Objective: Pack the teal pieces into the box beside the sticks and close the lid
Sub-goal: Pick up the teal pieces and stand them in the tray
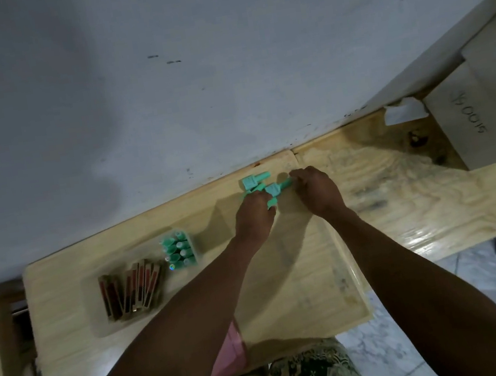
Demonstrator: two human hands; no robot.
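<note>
Several loose teal pieces [257, 183] lie near the table's back edge by the wall. My left hand [254, 216] is closed around some of them, with teal ends poking out on both sides of the fingers. My right hand [316, 190] pinches the end of one teal piece [275, 188] with thumb and fingers. To the left stands a clear plastic box [97, 307] with brown and red sticks [133, 288] in its front part and several teal pieces [177, 251] upright in its far part. No lid is visible.
The wooden table [286, 278] has a raised rim on its right side. A second wooden plank [419, 204] runs off to the right. A cardboard box [485, 107] stands at the back right. The grey wall [161, 88] closes the far side.
</note>
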